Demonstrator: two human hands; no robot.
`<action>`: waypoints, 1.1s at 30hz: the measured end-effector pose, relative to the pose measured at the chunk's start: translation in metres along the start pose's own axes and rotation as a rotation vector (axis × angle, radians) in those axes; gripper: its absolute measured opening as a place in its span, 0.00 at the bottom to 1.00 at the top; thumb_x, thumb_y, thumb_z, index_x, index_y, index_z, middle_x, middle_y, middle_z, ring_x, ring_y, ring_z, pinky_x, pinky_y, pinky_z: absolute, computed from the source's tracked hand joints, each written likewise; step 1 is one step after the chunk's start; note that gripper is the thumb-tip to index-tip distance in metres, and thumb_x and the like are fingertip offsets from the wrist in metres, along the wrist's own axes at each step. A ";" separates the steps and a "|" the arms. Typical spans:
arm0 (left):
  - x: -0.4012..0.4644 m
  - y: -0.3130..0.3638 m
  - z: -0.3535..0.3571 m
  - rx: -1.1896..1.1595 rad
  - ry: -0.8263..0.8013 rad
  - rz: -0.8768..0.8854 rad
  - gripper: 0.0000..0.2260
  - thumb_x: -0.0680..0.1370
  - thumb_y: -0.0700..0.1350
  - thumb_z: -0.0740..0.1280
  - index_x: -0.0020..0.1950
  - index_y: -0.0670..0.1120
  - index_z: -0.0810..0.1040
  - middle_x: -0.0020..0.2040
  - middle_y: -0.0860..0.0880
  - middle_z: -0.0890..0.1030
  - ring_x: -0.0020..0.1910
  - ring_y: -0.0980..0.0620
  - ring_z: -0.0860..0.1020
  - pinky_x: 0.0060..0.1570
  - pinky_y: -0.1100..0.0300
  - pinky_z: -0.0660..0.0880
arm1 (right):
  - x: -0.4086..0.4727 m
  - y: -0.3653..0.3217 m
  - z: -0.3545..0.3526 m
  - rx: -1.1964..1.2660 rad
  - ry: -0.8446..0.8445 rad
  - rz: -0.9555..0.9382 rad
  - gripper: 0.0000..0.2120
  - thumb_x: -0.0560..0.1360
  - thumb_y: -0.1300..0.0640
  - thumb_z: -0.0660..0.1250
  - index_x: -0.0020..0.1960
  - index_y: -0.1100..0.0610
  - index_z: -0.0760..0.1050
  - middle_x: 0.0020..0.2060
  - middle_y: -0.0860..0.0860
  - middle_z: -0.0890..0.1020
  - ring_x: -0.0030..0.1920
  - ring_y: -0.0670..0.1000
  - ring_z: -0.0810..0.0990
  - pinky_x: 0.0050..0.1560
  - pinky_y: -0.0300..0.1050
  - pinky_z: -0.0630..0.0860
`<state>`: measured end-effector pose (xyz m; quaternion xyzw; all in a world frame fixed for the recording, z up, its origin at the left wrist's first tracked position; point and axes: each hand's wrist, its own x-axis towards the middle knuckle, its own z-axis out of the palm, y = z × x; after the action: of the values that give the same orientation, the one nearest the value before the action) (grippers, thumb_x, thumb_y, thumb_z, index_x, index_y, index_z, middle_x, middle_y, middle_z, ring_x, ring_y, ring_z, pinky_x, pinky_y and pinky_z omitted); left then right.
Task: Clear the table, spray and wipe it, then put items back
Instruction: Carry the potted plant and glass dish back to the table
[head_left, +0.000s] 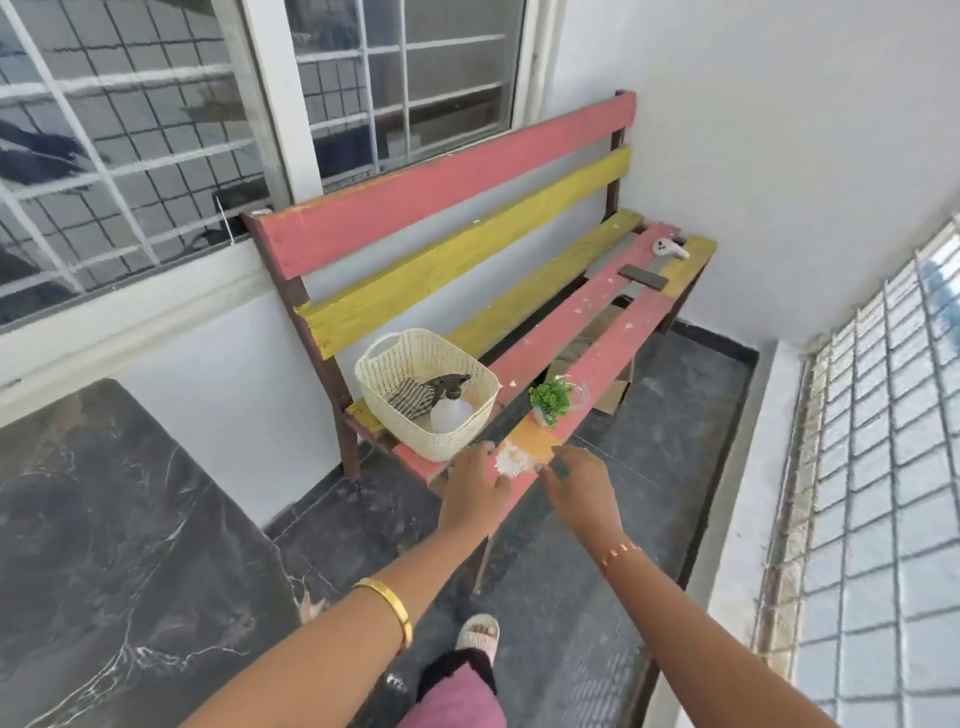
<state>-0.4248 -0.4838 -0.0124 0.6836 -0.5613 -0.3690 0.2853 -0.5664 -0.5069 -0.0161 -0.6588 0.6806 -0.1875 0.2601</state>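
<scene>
Early stage, by my judgement: counter (587, 332) not cleared. Basket (426, 392) with sprayer (449, 402) and cloth (410, 397), plant (550, 402), phone (643, 276) and a white device (669, 249) all sit on it. Left hand (475, 488) and right hand (582, 488) hover at the near end, fingers released, holding nothing.

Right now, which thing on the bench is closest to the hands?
The cream basket holding the spray bottle: the left hand almost touches its front edge. The little green plant sits farther back; the dark phone lies at the far end.
</scene>
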 end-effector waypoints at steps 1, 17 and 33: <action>0.012 0.004 0.008 0.010 -0.014 0.002 0.21 0.76 0.40 0.62 0.69 0.43 0.65 0.69 0.45 0.69 0.70 0.46 0.66 0.69 0.50 0.65 | 0.011 0.007 -0.003 -0.012 0.004 0.004 0.21 0.76 0.51 0.65 0.65 0.60 0.74 0.64 0.55 0.77 0.66 0.55 0.72 0.68 0.48 0.67; 0.217 0.030 0.097 0.014 -0.100 -0.202 0.19 0.76 0.38 0.61 0.67 0.42 0.68 0.68 0.43 0.71 0.68 0.44 0.69 0.67 0.51 0.67 | 0.227 0.093 -0.036 -0.064 -0.123 0.131 0.19 0.76 0.54 0.65 0.64 0.63 0.74 0.64 0.58 0.77 0.66 0.56 0.72 0.67 0.46 0.65; 0.325 0.012 0.176 -0.042 -0.150 -0.675 0.26 0.76 0.42 0.65 0.72 0.40 0.61 0.71 0.42 0.68 0.69 0.45 0.68 0.62 0.57 0.67 | 0.423 0.176 0.004 -0.212 -0.567 0.102 0.22 0.77 0.58 0.62 0.69 0.61 0.67 0.67 0.58 0.72 0.68 0.56 0.70 0.68 0.47 0.63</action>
<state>-0.5453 -0.8001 -0.1621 0.7959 -0.3152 -0.5031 0.1191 -0.7034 -0.9161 -0.1697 -0.6731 0.6290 0.0890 0.3787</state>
